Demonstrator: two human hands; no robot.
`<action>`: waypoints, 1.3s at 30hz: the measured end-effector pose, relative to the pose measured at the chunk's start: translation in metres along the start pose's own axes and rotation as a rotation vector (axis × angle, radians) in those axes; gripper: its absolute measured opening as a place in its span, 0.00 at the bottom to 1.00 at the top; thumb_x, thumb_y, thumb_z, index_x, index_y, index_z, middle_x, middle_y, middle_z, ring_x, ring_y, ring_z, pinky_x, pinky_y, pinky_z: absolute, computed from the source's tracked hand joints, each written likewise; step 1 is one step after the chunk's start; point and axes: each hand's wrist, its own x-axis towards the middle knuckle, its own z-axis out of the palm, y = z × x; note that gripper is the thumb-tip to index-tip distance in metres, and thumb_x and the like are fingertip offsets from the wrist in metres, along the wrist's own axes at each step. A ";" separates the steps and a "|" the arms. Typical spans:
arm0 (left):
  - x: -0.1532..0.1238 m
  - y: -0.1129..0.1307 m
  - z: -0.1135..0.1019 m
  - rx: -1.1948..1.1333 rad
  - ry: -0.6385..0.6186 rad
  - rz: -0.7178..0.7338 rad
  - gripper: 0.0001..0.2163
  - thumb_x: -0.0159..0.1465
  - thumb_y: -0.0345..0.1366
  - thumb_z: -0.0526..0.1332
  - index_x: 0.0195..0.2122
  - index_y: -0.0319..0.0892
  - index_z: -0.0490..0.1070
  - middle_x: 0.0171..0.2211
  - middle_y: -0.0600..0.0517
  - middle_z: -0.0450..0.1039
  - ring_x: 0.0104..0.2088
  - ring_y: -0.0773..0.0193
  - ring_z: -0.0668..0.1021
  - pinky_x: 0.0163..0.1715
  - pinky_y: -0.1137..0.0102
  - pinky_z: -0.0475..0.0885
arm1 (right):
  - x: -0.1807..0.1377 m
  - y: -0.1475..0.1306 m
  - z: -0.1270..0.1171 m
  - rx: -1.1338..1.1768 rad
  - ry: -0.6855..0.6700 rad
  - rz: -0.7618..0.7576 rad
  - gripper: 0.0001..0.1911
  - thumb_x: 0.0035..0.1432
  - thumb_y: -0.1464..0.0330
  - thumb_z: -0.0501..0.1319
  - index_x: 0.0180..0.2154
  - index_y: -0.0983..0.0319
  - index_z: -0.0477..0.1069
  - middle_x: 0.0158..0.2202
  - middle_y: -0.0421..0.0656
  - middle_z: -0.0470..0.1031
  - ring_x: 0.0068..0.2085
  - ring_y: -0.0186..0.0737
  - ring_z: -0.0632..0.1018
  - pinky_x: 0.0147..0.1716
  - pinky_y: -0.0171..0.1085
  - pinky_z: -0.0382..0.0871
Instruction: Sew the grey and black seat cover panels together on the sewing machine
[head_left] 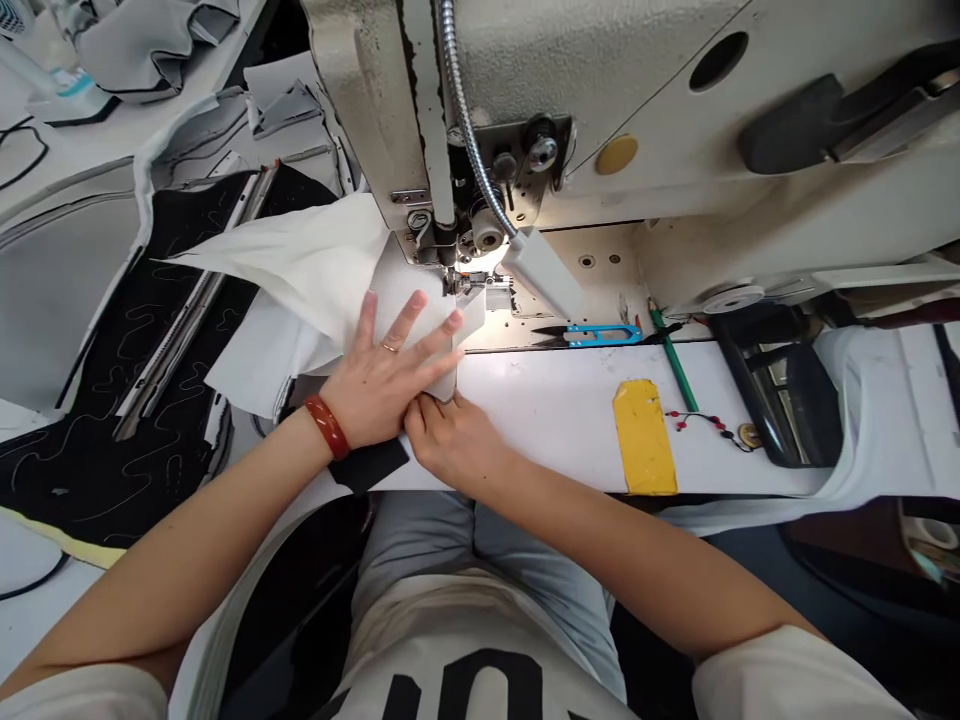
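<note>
At the white worktable (pixel 544 420), the left hand (pixel 382 380) lay flat and splayed upon a pale fabric panel (pixel 405 272) near the presser foot (pixel 457 284) of a sewing machine (pixel 622 70); the right hand (pixel 454 440) curled at the panel's near edge, its grip too hidden to tell. Blue thread snips (pixel 604 334) lay farther right.

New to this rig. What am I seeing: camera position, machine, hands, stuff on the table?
There's no robot: one head-worn camera looks forward and down at a person's bare hands. The big cream machine is a sewing machine. The left hand lies spread on pale material near the needle area; the right hand curls at its near edge, though its grip is hard to tell. On the white table, to the right, lie blue snips, a green pencil-like stick and a yellow piece. Black wavy-stitched fabric lies left.
</note>
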 end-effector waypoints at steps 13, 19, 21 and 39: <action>0.013 -0.017 0.041 -0.003 0.113 0.074 0.21 0.70 0.26 0.45 0.60 0.40 0.66 0.59 0.46 0.70 0.62 0.60 0.70 0.62 0.62 0.67 | -0.001 0.004 -0.008 -0.056 -0.032 -0.118 0.17 0.62 0.83 0.47 0.38 0.75 0.75 0.35 0.61 0.80 0.32 0.46 0.80 0.27 0.42 0.73; 0.029 -0.022 0.044 0.014 0.161 0.031 0.19 0.70 0.28 0.48 0.58 0.42 0.69 0.59 0.47 0.70 0.61 0.57 0.70 0.55 0.61 0.71 | 0.003 0.012 -0.003 -0.087 -0.009 -0.090 0.18 0.63 0.82 0.48 0.44 0.79 0.75 0.43 0.65 0.79 0.43 0.51 0.81 0.37 0.45 0.77; 0.036 -0.025 0.047 0.004 0.174 0.024 0.19 0.69 0.28 0.49 0.58 0.42 0.70 0.59 0.47 0.71 0.60 0.57 0.70 0.56 0.61 0.70 | 0.006 0.016 0.000 -0.084 0.005 -0.068 0.18 0.63 0.82 0.48 0.45 0.80 0.75 0.45 0.65 0.78 0.46 0.52 0.81 0.43 0.47 0.77; 0.067 -0.082 0.052 -0.196 0.320 0.233 0.16 0.69 0.30 0.50 0.41 0.45 0.79 0.40 0.55 0.80 0.48 0.66 0.75 0.51 0.69 0.72 | 0.030 0.040 0.012 -0.011 -0.110 0.012 0.20 0.65 0.83 0.48 0.52 0.79 0.72 0.54 0.63 0.72 0.56 0.55 0.76 0.53 0.51 0.74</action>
